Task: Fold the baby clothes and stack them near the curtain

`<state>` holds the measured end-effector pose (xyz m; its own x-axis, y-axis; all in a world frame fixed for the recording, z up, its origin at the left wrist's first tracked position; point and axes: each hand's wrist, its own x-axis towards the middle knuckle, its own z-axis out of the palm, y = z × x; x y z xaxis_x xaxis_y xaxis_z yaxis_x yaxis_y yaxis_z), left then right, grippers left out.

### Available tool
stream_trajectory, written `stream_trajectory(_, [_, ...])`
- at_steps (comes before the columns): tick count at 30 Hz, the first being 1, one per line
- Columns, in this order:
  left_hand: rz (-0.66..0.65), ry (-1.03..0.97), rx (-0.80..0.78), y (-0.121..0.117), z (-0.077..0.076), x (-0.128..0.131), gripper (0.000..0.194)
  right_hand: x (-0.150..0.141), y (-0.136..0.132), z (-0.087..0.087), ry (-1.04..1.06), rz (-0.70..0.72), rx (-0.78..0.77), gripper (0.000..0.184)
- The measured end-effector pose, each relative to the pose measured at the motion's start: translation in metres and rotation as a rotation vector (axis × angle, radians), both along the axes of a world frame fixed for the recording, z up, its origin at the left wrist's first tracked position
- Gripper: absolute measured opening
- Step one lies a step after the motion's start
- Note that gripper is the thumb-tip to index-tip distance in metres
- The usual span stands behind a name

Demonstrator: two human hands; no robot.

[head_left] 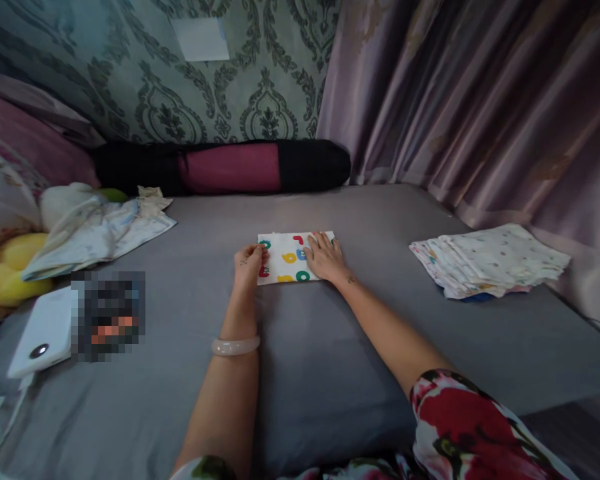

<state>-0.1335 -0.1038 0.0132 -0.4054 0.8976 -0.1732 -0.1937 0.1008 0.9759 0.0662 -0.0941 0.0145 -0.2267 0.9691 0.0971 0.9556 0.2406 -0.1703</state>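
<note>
A small folded white cloth [286, 256] printed with coloured numbers lies on the grey bed sheet [310, 360] in front of me. My left hand [249, 262] rests at the cloth's left edge with its fingers curled onto it. My right hand [324, 257] lies flat on the cloth's right half, fingers stretched out. A pale bangle [235, 346] circles my left wrist.
A stack of folded patterned cloths [487, 260] sits at the right. Loose crumpled cloths [93, 227] and a yellow soft thing [10, 270] lie at the left. A white device [43, 333] is near the left edge. A black and maroon bolster [225, 167] lines the wall; curtains [480, 100] hang right.
</note>
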Motion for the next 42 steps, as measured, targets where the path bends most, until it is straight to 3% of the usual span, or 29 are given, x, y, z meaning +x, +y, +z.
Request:
stream_trajectory(4, [0.015,0.102,-0.021,0.003,-0.005,0.001,0.008,-0.002,0.001,-0.001,0.008,-0.001,0.006,0.056])
stream_trajectory(7, [-0.02,0.331,0.02,0.0,-0.006,0.002,0.008,0.0,0.001,0.002,0.012,0.012,-0.014,0.056])
stream_trajectory(11, [-0.088,0.727,0.193,-0.006,-0.003,0.006,0.016,0.009,0.0,0.01,0.009,0.02,-0.061,0.057])
stream_trajectory(14, [-0.234,0.92,0.322,-0.009,-0.002,0.014,0.028,0.018,-0.002,0.013,0.011,-0.034,-0.019,0.057])
stream_trajectory(21, [-0.437,1.215,0.124,-0.013,-0.009,0.03,0.046,0.028,0.001,0.005,0.005,-0.059,-0.066,0.06])
stream_trajectory(27, [-0.453,1.309,0.076,-0.012,-0.004,0.03,0.046,0.027,0.003,0.011,-0.036,-0.029,-0.002,0.055])
stream_trajectory(31, [-0.462,1.323,0.088,-0.002,0.009,0.022,0.029,0.027,0.016,0.025,-0.041,-0.007,-0.002,0.046])
stream_trajectory(38, [-0.446,1.232,-0.032,0.045,0.03,0.012,0.019,0.035,0.064,0.038,-0.045,0.026,-0.144,0.029])
stream_trajectory(42, [-0.442,1.166,-0.134,0.071,0.038,0.012,0.022,0.037,0.083,0.043,-0.069,0.045,-0.263,0.04])
